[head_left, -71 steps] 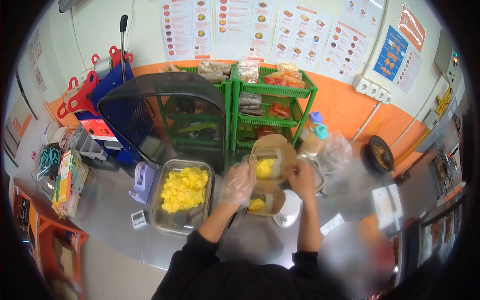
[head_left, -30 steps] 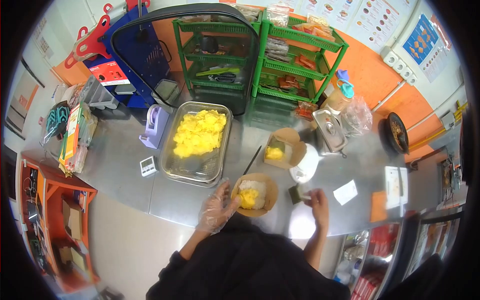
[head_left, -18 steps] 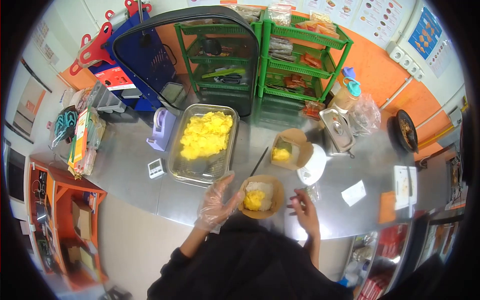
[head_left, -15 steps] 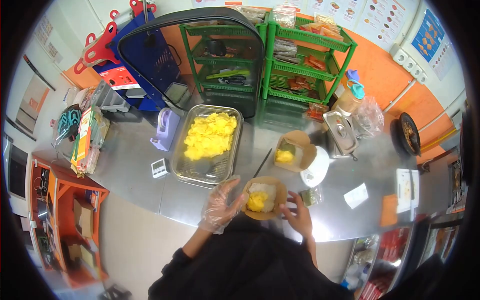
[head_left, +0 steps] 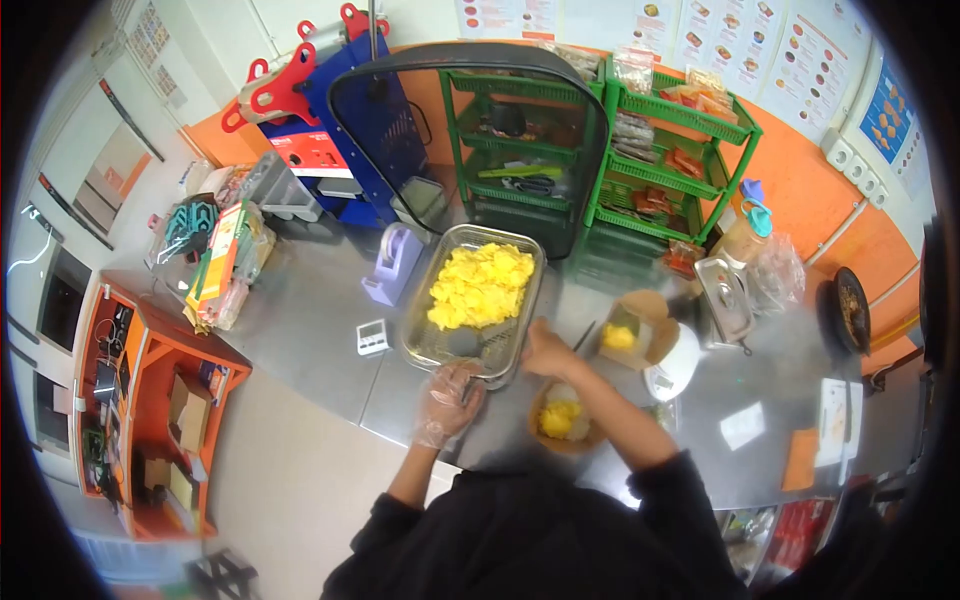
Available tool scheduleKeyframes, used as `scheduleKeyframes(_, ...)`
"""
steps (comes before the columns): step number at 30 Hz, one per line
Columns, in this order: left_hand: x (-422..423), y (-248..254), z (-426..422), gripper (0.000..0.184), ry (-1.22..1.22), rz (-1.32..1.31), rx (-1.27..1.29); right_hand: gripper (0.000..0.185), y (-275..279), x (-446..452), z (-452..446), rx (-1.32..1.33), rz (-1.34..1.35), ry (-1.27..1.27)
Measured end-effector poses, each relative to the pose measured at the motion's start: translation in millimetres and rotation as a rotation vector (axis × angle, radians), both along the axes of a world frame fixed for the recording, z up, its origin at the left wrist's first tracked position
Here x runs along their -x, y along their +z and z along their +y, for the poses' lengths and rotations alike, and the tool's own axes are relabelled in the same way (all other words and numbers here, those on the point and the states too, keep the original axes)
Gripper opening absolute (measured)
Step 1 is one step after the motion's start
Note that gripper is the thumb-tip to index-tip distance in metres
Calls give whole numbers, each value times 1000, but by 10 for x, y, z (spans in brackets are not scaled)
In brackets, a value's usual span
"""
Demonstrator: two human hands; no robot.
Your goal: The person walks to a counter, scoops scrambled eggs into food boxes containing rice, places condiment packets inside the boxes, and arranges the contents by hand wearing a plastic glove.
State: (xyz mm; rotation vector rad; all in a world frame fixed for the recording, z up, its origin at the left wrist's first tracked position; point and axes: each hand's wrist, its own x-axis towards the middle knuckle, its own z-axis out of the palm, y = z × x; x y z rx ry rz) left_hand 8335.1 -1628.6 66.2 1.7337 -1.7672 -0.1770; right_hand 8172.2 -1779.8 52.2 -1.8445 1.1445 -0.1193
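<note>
A rectangular glass-like tray (head_left: 412, 340) of yellow scrambled egg (head_left: 482, 285) stands in front of me. My right hand (head_left: 548, 352), bare, is closed at the tray's right rim; its fingertips are partly hidden. In a clear plastic glove, my left hand (head_left: 446, 404) is at the tray's near-left edge, thumb apart from the fingers, holding nothing I can see. Below my right forearm sits a brown paper food box (head_left: 545, 435) with rice and egg, partly covered by the arm. A second paper box (head_left: 650, 318) with egg stands farther back.
Right of the boxes are a white round scale (head_left: 675, 368) and a lidded metal container (head_left: 722, 300). A purple tape dispenser (head_left: 393, 262) and a white timer (head_left: 372, 338) lie left of the tray. Green racks (head_left: 665, 150) and a dark-framed clear panel (head_left: 335, 110) stand behind.
My right hand has left the near food box and reached across to the tray's right rim. My left hand has moved from beside the box to the tray's near edge. The view has shifted.
</note>
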Motion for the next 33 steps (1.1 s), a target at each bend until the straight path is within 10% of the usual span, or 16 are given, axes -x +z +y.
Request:
scheduleKeyframes(4,12,-68,12,32,54,84,15,119,-116,-90,-127,-449,-33,-140)
scheduleKeyframes(12,86,64,-29,35,117,3,67,85,584,-51,-290,-548,-194,6)
scheduleKeyframes(15,-12,-21,-243,31,270,49,184,75,696,-249,-318,-612,-628,-122)
scheduleKeyframes(18,-396,61,-549,28,549,67,95,55,438,-439,-427,-297,-601,-203)
scheduleKeyframes(20,-650,119,-657,28,599,172,28,21,288,-490,-432,435,1,173)
scheduleKeyframes(23,-899,138,-684,29,713,247,-11,10,-120,-581,-315,950,152,425)
scheduleKeyframes(33,-1162,178,-121,31,858,432,-36,9,125,-523,-280,1248,112,771)
